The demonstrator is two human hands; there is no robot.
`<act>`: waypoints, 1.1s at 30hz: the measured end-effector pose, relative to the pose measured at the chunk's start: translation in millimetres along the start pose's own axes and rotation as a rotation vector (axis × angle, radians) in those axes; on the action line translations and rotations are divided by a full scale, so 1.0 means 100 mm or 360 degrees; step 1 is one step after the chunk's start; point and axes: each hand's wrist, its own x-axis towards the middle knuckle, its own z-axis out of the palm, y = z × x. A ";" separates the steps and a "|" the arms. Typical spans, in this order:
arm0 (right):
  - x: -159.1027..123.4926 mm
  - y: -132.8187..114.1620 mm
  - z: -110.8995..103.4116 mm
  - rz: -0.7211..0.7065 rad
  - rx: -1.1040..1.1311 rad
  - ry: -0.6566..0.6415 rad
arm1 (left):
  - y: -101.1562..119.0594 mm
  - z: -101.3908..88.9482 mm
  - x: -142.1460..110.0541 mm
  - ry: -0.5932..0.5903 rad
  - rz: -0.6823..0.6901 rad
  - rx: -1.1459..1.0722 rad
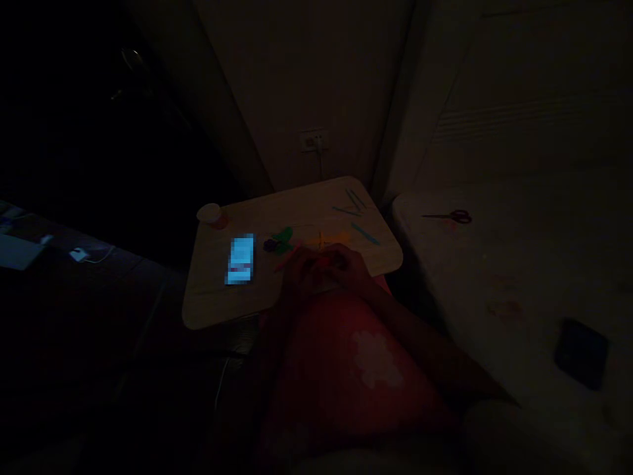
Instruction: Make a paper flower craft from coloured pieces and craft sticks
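Note:
The view is very dark. My left hand [298,272] and my right hand [350,267] meet over the near edge of a small wooden table [212,297]. Their fingers are curled together around a small red piece [324,262], whose kind I cannot make out. Just beyond them lies a flat orange piece [336,237]. A red strip [287,259] reaches out beside my left hand. Further left are a green leaf-shaped piece [283,236] and a dark purple piece [271,245].
A lit phone [241,259] and a cup [211,214] occupy the table's left side. Several blue-green strips [366,233] lie at its right. Scissors [457,216] and a dark flat object [581,353] rest on a pale surface to the right. A wall socket [314,140] holds a plug.

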 end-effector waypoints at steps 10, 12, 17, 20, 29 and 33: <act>-0.02 -0.03 -0.01 0.0103 0.0037 -0.0236 | -0.02 0.01 0.00 -0.0064 -0.0072 0.0074; -0.01 -0.03 -0.02 0.0119 0.0053 -0.0237 | -0.02 0.00 -0.01 -0.0093 -0.0060 0.0034; 0.02 0.00 -0.04 0.0260 0.0240 -0.0135 | 0.00 0.00 -0.01 -0.0068 -0.0012 -0.0065; 0.03 0.02 -0.04 0.0258 0.0235 -0.0148 | 0.00 0.00 0.01 -0.0126 0.0099 0.0038; 0.02 0.01 -0.05 0.0255 0.0352 -0.0327 | -0.10 0.00 -0.01 0.0059 0.0135 0.0167; 0.02 0.01 -0.05 0.0237 0.0296 -0.0382 | -0.10 0.01 -0.04 -0.0010 0.0196 0.0364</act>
